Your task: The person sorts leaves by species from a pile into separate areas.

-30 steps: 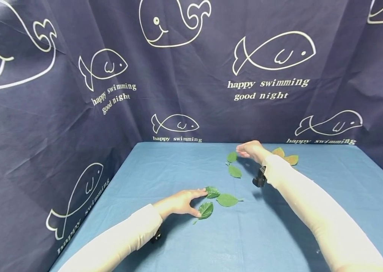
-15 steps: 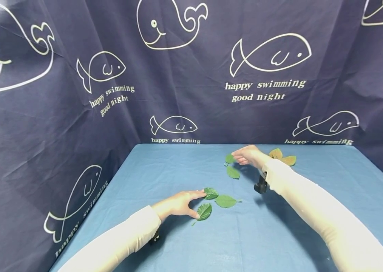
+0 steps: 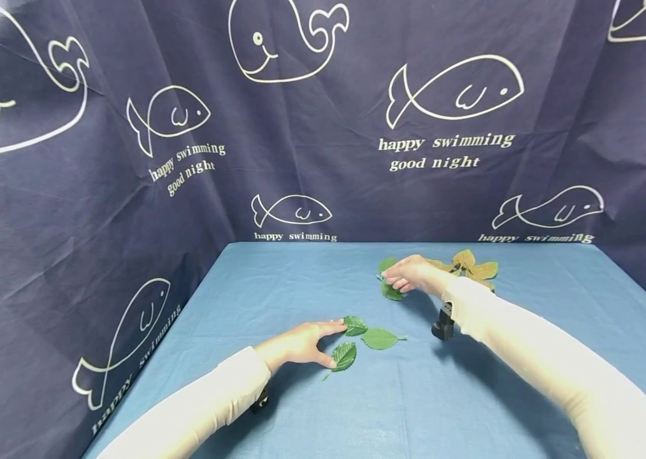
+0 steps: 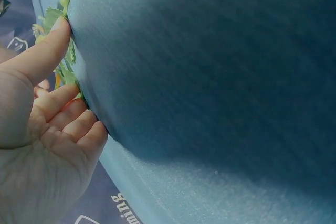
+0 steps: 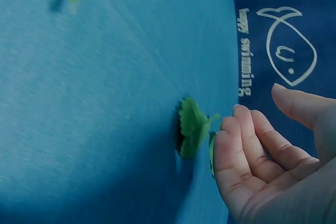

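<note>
My left hand rests low over the blue cloth with thumb and index finger spread. Its index fingertip touches a dark green leaf, and the thumb touches a second green leaf. Just right of these lies a lighter green leaf. My right hand hovers at the far side, fingers loosely bent, partly covering two green leaves, an upper leaf and a lower leaf. In the right wrist view, a green leaf lies by the fingertips, and the thumb stands apart from them.
Several yellow-brown leaves lie behind the right wrist, partly hidden by it. Blue cloth covers the table. Dark blue curtains with fish prints stand at the back and left.
My right hand has moved left and toward me, from beside the far green leaves to over them, uncovering more of the yellow-brown leaves. The left hand has stayed on its leaves.
</note>
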Available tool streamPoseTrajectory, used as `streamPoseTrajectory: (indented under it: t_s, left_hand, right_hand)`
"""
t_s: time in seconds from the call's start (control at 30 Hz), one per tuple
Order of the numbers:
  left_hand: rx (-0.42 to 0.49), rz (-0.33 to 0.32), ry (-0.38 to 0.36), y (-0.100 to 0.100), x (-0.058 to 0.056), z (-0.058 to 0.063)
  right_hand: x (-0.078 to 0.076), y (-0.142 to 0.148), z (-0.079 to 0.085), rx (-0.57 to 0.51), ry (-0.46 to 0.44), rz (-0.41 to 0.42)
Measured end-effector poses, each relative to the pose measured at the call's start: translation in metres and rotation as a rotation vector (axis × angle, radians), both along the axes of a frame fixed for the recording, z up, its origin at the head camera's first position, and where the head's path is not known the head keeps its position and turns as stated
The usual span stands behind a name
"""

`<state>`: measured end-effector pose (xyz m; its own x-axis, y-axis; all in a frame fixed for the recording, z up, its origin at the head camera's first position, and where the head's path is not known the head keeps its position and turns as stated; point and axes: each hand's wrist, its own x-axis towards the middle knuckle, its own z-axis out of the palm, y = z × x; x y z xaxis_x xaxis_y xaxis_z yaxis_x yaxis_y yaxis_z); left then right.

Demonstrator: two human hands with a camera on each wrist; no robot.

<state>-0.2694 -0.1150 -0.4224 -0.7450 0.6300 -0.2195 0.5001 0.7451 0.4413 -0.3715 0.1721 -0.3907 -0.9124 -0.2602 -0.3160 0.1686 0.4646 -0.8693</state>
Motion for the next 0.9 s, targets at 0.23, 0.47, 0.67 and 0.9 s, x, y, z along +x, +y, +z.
streamPoseTrajectory:
  t_s: [0.23,0.47,0.67,0.9]
  left_hand:
    - [-0.009,-0.002,0.006,-0.001,0.001,0.002]
    - [-0.018,0.008,-0.008,0.000,0.001,0.002]
    - [-0.007,0.000,0.004,0.000,-0.002,-0.001]
    - [-0.011,0.002,-0.001,0.001,-0.002,0.000]
  right_hand:
    - [0.013,-0.007,-0.002,0.017,-0.018,0.036]
    - [0.025,-0.010,-0.007,0.036,-0.054,0.045]
    - [0.032,-0.011,-0.010,0.026,-0.093,0.033]
    - [0.043,-0.013,-0.012,0.015,-0.152,0.049]
